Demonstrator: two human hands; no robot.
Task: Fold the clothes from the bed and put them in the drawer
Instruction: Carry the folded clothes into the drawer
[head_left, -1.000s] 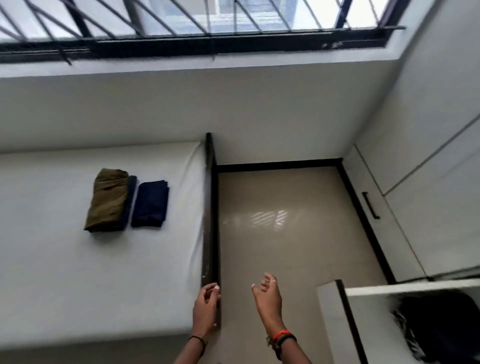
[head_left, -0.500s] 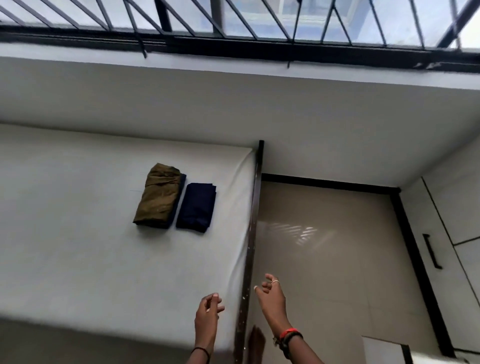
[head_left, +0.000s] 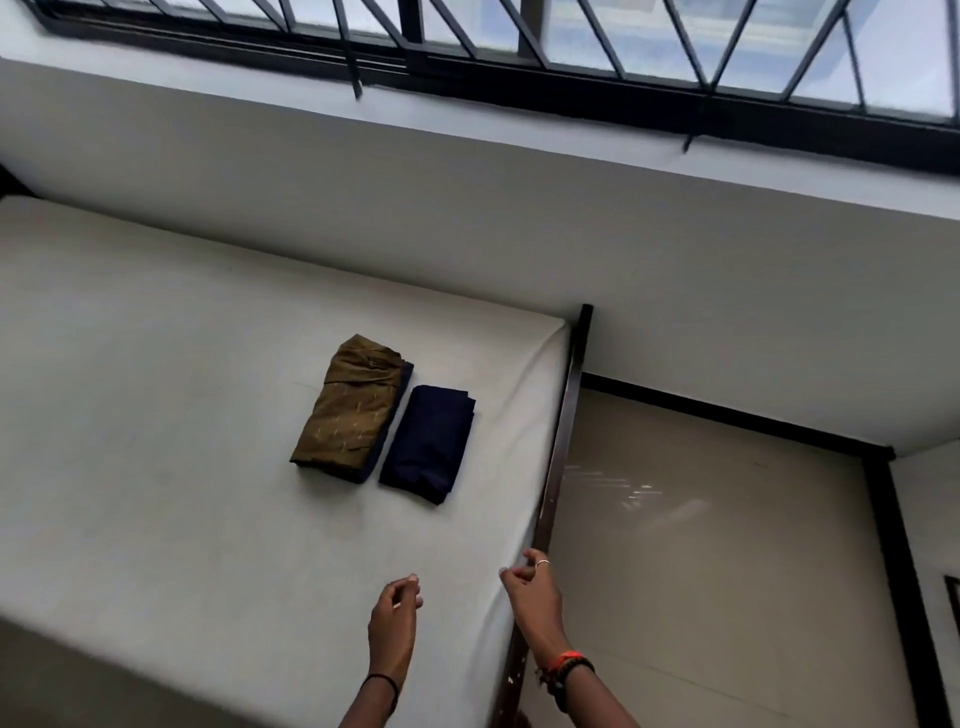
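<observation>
Clothes lie folded on the bed (head_left: 156, 415) as two bundles set side by side, toward the bed's right side and well away from both hands. The olive garment (head_left: 348, 410) lies on the left with a dark blue edge showing along its right side (whether that edge belongs to a separate item underneath cannot be told). The navy garment (head_left: 428, 441) lies just beside it on the right, nearer the dark bed rail (head_left: 563, 441). Nothing lies on the white sheet between the bundles and the hands. The left hand (head_left: 395, 618) is held above the near part of the mattress, fingers loosely curled, holding nothing; a black band (head_left: 382, 680) circles its wrist. The right hand (head_left: 530, 592) is over the mattress edge next to the rail, fingers also loosely curled and holding nothing (contact with the sheet cannot be confirmed); it carries a ring (head_left: 542, 563), with orange and black wristbands (head_left: 566, 665) below. Right of the rail is a glossy beige floor (head_left: 701, 545) bordered by dark skirting. A white wall (head_left: 467, 218) runs behind the bed, topped by a window (head_left: 623, 47) with dark slanted bars.
</observation>
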